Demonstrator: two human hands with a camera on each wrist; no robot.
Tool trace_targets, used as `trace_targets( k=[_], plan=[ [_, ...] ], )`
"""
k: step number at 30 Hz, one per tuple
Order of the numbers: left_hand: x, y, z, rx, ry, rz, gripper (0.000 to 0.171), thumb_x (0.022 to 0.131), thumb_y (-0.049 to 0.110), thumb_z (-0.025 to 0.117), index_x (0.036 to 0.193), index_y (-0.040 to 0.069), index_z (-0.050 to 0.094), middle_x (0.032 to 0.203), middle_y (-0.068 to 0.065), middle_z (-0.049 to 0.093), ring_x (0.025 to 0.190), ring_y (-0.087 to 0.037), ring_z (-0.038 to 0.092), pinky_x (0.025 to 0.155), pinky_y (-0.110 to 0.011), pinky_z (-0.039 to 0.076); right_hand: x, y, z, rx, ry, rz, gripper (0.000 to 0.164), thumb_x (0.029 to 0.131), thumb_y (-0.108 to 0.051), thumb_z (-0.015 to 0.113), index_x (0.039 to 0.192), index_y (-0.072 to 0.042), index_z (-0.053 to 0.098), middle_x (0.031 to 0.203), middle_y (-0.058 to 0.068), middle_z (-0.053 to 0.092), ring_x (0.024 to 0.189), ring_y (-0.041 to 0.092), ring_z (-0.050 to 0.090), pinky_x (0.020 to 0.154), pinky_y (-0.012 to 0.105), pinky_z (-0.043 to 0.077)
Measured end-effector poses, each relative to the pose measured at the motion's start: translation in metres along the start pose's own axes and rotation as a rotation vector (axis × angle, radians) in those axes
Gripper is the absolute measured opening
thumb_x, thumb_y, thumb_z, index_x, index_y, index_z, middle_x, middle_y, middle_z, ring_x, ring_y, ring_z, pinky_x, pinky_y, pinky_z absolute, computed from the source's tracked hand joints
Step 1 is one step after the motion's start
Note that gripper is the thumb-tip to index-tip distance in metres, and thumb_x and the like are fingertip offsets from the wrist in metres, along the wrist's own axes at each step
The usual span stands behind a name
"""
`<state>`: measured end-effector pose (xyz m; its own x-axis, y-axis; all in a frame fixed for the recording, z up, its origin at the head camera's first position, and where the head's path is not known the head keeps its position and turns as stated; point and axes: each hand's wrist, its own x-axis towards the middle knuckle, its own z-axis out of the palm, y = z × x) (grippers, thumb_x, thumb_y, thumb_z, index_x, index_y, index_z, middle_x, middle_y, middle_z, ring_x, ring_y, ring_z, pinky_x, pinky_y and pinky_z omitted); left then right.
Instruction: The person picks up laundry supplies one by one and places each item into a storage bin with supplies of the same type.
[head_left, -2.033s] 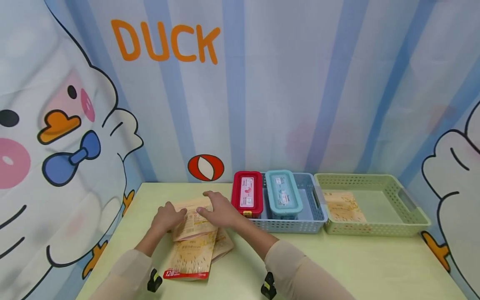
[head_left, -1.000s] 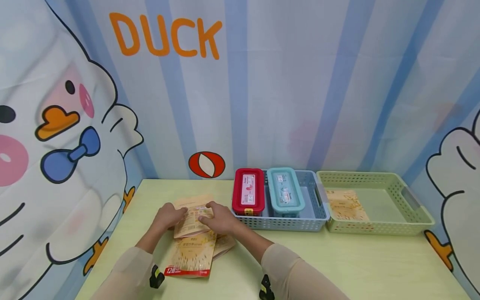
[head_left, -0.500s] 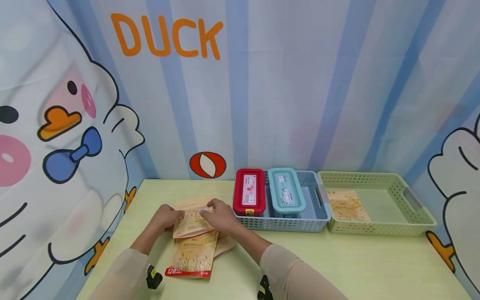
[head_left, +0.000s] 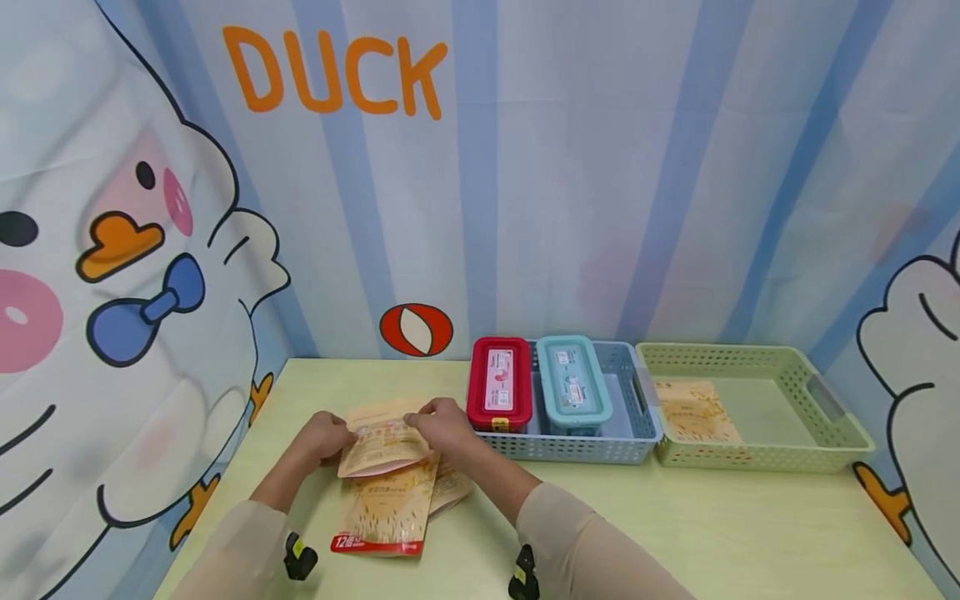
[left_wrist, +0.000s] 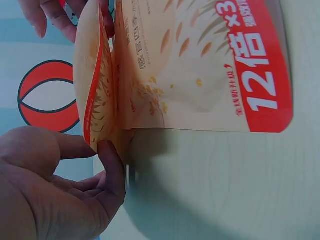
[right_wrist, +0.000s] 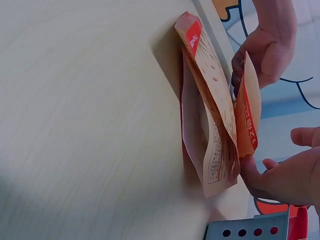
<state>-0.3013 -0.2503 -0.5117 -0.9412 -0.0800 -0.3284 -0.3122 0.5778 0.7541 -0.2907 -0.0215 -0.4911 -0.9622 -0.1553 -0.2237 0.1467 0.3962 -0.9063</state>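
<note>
My left hand [head_left: 318, 436] pinches the left edge of a beige printed pouch [head_left: 382, 442], thumb and finger meeting at its corner in the left wrist view. At the opposite edge, my right hand [head_left: 447, 427] pinches the same pouch, thumb on its near face. The pouch is lifted at its near edge and tilted. Beneath it lies a second beige pouch [head_left: 386, 512] with a red band along its bottom. A third pouch [head_left: 450, 486] sticks out on the right, mostly covered. The right wrist view shows the held pouch [right_wrist: 248, 110] bowed, beside the stacked pouches [right_wrist: 212, 100].
To the right, a blue basket [head_left: 585, 450] holds a red-lidded box [head_left: 498, 385] and a teal-lidded box [head_left: 573, 383]. Beside it stands a green basket [head_left: 757, 458] with another beige pouch [head_left: 696, 412] inside. A printed curtain [head_left: 555, 208] hangs behind the pale table [head_left: 712, 533].
Both hands have drawn in over the upper pouch and now hold its two sides. Most recently, the left hand shifts slightly left, and the pouch's near edge rises and moves left.
</note>
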Motion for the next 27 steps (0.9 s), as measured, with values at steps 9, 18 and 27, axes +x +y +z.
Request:
trace_targets(
  k=[9,18,27],
  plan=[
    [-0.001,-0.004,0.001,0.015,0.031,0.012,0.043,0.097,0.007,0.066,0.129,-0.017,0.050,0.108,-0.024,0.057,0.074,-0.021,0.057,0.062,-0.032,0.051,0.003,0.000,0.000,0.013,-0.009,0.064,0.033,0.101,-0.031,0.072,0.117,-0.004,0.064,0.104,0.008,0.062,0.093,0.024,0.058,0.079,0.038,0.053],
    [0.000,-0.004,0.000,0.004,0.029,0.041,0.051,0.099,0.007,0.064,0.139,-0.020,0.047,0.122,-0.032,0.057,0.079,-0.022,0.059,0.063,-0.032,0.053,-0.001,-0.001,0.001,-0.054,-0.012,0.003,0.041,0.100,-0.034,0.074,0.128,-0.004,0.064,0.113,0.009,0.065,0.092,0.023,0.061,0.077,0.037,0.057],
    [-0.008,0.005,-0.001,-0.017,0.082,0.120,0.056,0.102,0.009,0.060,0.147,-0.019,0.040,0.135,-0.040,0.053,0.104,-0.042,0.068,0.072,-0.041,0.062,-0.004,-0.005,-0.002,-0.033,0.002,-0.063,0.039,0.102,-0.032,0.071,0.130,-0.005,0.064,0.134,0.017,0.064,0.109,0.028,0.063,0.089,0.043,0.060]
  ],
)
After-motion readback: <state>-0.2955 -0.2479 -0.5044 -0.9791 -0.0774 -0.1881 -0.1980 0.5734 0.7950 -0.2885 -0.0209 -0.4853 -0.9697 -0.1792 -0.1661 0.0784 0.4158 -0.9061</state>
